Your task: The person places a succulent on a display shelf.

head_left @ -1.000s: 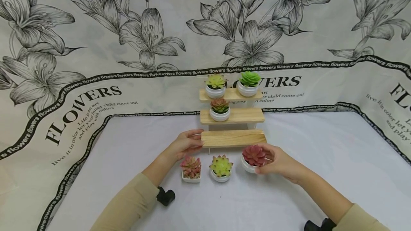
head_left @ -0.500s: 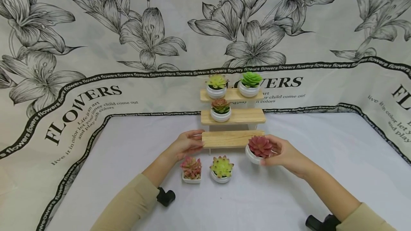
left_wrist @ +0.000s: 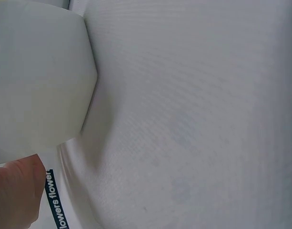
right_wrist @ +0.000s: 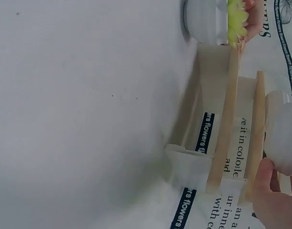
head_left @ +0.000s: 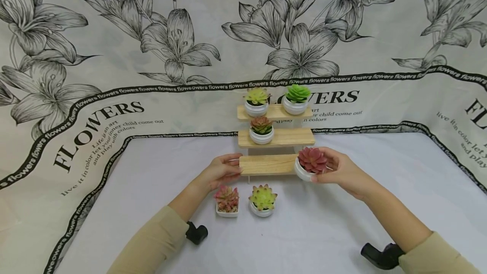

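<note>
My right hand (head_left: 344, 174) holds a round white pot with a dark-pink succulent (head_left: 312, 160) by its right side. In the head view, the pot overlaps the right end of the lowest wooden shelf (head_left: 268, 165); in the right wrist view, the white pot (right_wrist: 285, 138) appears raised off the table, fingers against it. My left hand (head_left: 220, 171) grips the left end of that shelf, part of a three-tier plant stand. Only a bit of the left hand (left_wrist: 17, 191) shows in the left wrist view, below a large pale surface (left_wrist: 38, 81) close to the lens.
On the table before the stand sit a square-potted pink succulent (head_left: 227, 201) and a yellow-green succulent (head_left: 263, 200). A reddish-green succulent (head_left: 261, 130) stands on the middle shelf; a yellow succulent (head_left: 256, 101) and a green succulent (head_left: 296, 99) stand on top. Floral cloth (head_left: 182, 109) hangs behind.
My right hand has lifted the dark-pink succulent from in front of the stand, up and slightly right, to the lowest shelf's right end. The left hand stays at the shelf's left end.
</note>
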{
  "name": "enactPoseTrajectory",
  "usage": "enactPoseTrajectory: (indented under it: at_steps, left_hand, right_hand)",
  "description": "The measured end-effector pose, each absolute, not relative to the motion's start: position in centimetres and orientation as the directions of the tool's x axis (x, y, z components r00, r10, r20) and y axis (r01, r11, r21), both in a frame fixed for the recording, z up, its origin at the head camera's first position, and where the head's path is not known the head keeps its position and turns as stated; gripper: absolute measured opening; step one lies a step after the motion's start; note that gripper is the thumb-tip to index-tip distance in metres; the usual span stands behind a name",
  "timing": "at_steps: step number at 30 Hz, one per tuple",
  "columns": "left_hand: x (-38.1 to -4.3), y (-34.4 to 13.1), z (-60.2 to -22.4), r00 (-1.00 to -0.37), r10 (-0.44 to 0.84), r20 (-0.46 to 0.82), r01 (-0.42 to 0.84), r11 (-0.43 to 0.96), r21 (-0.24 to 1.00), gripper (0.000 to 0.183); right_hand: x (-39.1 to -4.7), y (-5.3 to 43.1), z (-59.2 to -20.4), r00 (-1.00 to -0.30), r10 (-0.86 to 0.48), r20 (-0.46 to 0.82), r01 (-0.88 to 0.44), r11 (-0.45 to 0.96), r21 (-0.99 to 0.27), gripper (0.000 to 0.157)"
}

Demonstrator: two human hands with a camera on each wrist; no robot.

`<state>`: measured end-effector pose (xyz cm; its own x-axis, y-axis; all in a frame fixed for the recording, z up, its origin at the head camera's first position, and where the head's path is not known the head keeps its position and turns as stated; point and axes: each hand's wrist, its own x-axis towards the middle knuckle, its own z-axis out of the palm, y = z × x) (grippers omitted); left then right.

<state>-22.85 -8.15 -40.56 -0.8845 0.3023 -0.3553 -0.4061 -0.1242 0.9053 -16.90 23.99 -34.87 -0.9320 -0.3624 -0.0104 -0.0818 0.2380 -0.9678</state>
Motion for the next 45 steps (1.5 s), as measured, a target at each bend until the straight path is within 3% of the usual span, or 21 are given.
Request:
enactPoseTrajectory:
  at_steps: [15, 25, 45]
  left_hand:
    - [-22.8, -8.2, -40.6, -0.884, 0.311, -0.348, -0.403, -0.131, 0.906, 0.055]
    - [-22.8, -8.2, -40.7, -0.884, 0.319, -0.342, -0.397, -0.126, 0.909, 0.055]
    - [-22.5, -8.3, -40.5, -0.885, 0.315, -0.344, -0.395, -0.115, 0.912, 0.056]
  right_hand:
    - [-18.2, 23.8, -33.4, -0.954, -0.300, -0.007, -0.073, 0.255, -0.964, 0.063]
    - [-18.6, 23.3, -33.1, -0.954, -0.299, 0.018, -0.092, 0.235, -0.968, 0.056]
    - [-21.0, 22.3, -32.4, -0.969, -0.245, 0.006, -0.067, 0.243, -0.968, 0.069]
